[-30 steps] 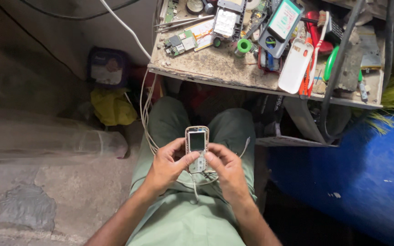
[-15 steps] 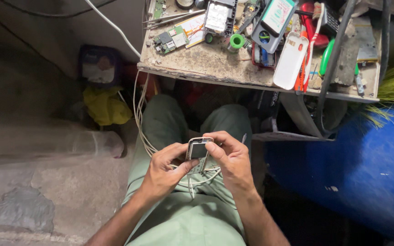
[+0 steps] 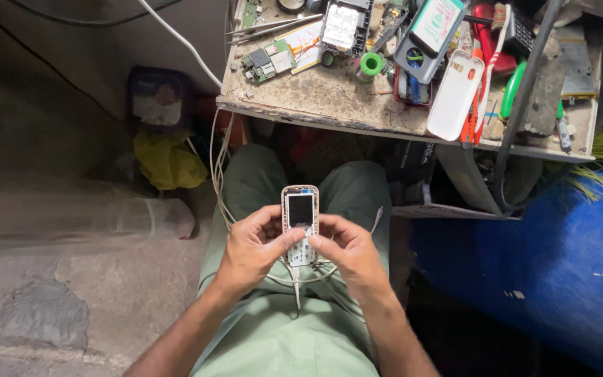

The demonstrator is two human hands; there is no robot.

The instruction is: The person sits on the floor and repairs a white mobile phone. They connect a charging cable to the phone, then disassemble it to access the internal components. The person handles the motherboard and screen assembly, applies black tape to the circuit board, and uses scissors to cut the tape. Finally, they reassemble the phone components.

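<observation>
A small keypad phone (image 3: 300, 222) with a dark screen and a bare white key panel is held upright over my lap. My left hand (image 3: 252, 250) grips its left side, thumb pressing on the keypad. My right hand (image 3: 347, 253) holds the right side, thumb also on the keys. A thin white cable (image 3: 296, 283) hangs from the phone's lower end and loops across my green trousers (image 3: 273, 328).
A worn workbench (image 3: 329, 105) ahead carries circuit boards (image 3: 271, 61), a green tape roll (image 3: 370, 65), a white phone shell (image 3: 455, 94), screwdrivers and other phone parts. A blue surface (image 3: 546, 272) lies to the right, a yellow bag (image 3: 169, 162) and concrete floor (image 3: 71, 279) to the left.
The phone was tipped down and partly covered by my fingers half a second ago; now it stands upright again with the screen facing me, both thumbs on the keypad.
</observation>
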